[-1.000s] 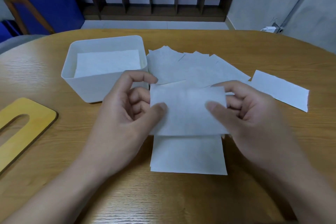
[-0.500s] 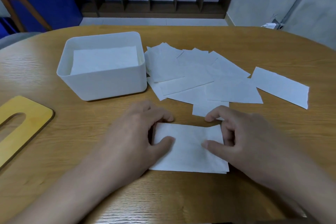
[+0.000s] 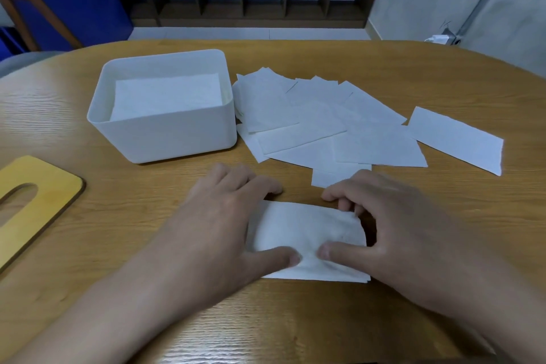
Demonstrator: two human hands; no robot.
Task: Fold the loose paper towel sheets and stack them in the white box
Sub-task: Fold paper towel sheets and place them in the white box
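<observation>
We see the folded sheet (image 3: pixel 307 242) flat on the worktop (image 3: pixel 384 68), in front of the white box (image 3: pixel 165 130). The left hand (image 3: pixel 218 224) and right hand (image 3: pixel 393 230) hold it at its two ends, thumbs pressed on its near edge and curled fingers (image 3: pixel 339 195) at its far edge. The loose sheets (image 3: pixel 325 124) lie just right of the box, which holds a stack of folded sheets (image 3: pixel 165 97); a yellow board (image 3: pixel 38 195) lies to the box's left.

White box (image 3: pixel 165 133), yellow board (image 3: pixel 38 195)
</observation>
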